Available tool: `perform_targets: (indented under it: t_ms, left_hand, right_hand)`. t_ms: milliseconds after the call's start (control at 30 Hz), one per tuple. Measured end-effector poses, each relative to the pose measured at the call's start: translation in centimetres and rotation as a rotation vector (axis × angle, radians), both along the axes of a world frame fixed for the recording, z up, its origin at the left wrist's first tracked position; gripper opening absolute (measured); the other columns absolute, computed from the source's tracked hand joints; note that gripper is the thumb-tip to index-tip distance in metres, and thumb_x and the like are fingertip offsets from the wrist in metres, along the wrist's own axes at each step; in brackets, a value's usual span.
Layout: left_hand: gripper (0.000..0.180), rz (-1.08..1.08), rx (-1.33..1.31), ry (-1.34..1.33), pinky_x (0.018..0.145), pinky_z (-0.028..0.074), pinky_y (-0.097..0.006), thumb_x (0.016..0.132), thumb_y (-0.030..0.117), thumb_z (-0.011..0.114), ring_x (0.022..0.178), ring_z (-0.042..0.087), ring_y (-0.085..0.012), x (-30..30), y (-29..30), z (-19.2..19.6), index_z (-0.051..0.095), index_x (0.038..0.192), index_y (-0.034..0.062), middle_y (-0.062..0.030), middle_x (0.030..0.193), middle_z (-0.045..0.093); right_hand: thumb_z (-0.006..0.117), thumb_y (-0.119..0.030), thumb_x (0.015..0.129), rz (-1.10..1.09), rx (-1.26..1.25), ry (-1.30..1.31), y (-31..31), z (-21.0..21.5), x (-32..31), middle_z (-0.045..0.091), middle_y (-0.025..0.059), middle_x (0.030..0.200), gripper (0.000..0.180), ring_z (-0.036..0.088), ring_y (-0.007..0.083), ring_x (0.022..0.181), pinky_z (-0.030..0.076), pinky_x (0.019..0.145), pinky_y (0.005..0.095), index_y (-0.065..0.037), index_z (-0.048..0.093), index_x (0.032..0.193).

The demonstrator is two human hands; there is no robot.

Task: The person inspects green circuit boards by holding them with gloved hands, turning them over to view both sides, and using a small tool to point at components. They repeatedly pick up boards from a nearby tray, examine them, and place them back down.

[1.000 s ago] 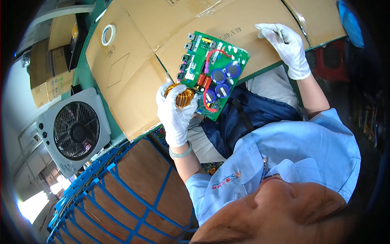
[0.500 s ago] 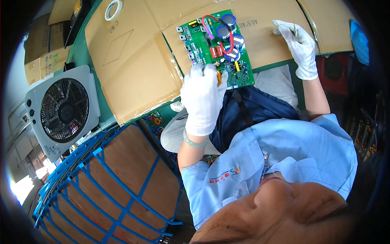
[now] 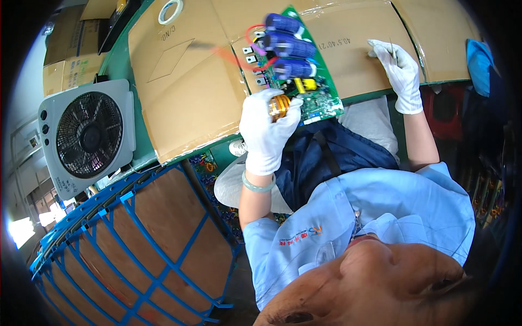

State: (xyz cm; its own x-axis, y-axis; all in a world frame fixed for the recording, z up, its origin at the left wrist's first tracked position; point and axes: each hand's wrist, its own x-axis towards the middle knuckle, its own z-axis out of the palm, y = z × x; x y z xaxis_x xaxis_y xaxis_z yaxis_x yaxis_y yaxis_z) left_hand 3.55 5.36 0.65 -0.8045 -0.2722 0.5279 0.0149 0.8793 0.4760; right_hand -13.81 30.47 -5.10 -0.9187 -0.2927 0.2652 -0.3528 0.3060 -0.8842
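Left hand (image 3: 267, 133) in a white glove grips the green circuit board (image 3: 293, 70) by its coil at upper centre; right hand (image 3: 401, 73) pinches thin tweezers (image 3: 391, 48) on the cardboard (image 3: 185, 92), upper right

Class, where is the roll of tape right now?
In the head view, the roll of tape lies at the top left on the cardboard-covered table, above the white fan and left of the circuit board.

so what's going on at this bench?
A person in white gloves is handling a green circuit board over a cardboard-covered table. The left hand grips the board's near edge by a copper coil, tilting it up. The right hand rests on the cardboard, pinching something thin. A box fan stands at left.
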Motion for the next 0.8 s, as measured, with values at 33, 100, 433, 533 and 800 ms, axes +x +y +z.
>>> perform_targets:
  t_ms: [33, 100, 433, 533, 800]
  left_hand:
    - [0.03, 0.066, 0.108, 0.04, 0.074, 0.055, -0.034, 0.073, 0.008, 0.082, 0.081, 0.066, -0.0255, 0.2, 0.0, 0.1, 0.064, 0.097, 0.005, -0.0108, 0.09, 0.066]
    - [0.028, 0.169, 0.491, 0.173, 0.076, 0.055, -0.035, 0.076, 0.004, 0.078, 0.085, 0.066, -0.0213, 0.6, -0.9, -0.5, 0.063, 0.1, 0.0039, -0.0105, 0.092, 0.066]
    - [0.041, -0.409, 1.812, 0.565, 0.097, 0.052, -0.045, 0.1, 0.014, 0.054, 0.121, 0.055, -0.0285, -0.9, -3.4, -8.5, 0.044, 0.14, 0.0066, -0.0132, 0.137, 0.053]
    - [0.041, -0.378, 1.722, 0.521, 0.097, 0.052, -0.044, 0.1, 0.014, 0.055, 0.121, 0.056, -0.0278, -0.8, -3.5, -8.9, 0.045, 0.139, 0.0064, -0.013, 0.136, 0.054]
    - [0.039, -0.053, 0.856, 0.195, 0.097, 0.051, -0.042, 0.098, 0.012, 0.057, 0.121, 0.056, -0.026, -0.8, -3.8, -8.5, 0.049, 0.136, 0.0059, -0.0125, 0.134, 0.056]
  right_hand:
    - [0.064, -0.024, 0.097, -0.007, 0.013, 0.0, 0.1, 0.1, 0.0, 0.073, 0.0054, 0.09, 0.028, 0.066, 0.0124, 0.085, 0.051, 0.082, 0.0257, -0.001, 0.072, 0.109]
    - [0.064, -0.024, 0.097, -0.016, 0.036, -0.001, 0.0, 0.4, 0.0, 0.072, 0.0054, 0.09, 0.028, 0.066, 0.0123, 0.085, 0.051, 0.082, 0.0255, 0.0, 0.072, 0.109]
    - [0.064, -0.014, 0.097, -0.038, -0.045, -0.039, 0.2, -1.1, -0.5, 0.073, 0.0053, 0.093, 0.023, 0.065, 0.0101, 0.088, 0.051, 0.085, 0.0251, 0.002, 0.071, 0.112]
    - [0.065, -0.014, 0.097, -0.045, -0.039, -0.047, -0.2, -0.6, -0.3, 0.073, 0.0062, 0.094, 0.023, 0.066, 0.0103, 0.089, 0.051, 0.086, 0.0256, 0.002, 0.071, 0.112]
    - [0.064, -0.015, 0.097, -0.069, -0.028, -0.045, -0.3, -0.4, -0.1, 0.074, 0.0076, 0.096, 0.024, 0.066, 0.0115, 0.09, 0.051, 0.088, 0.0269, 0.003, 0.07, 0.113]
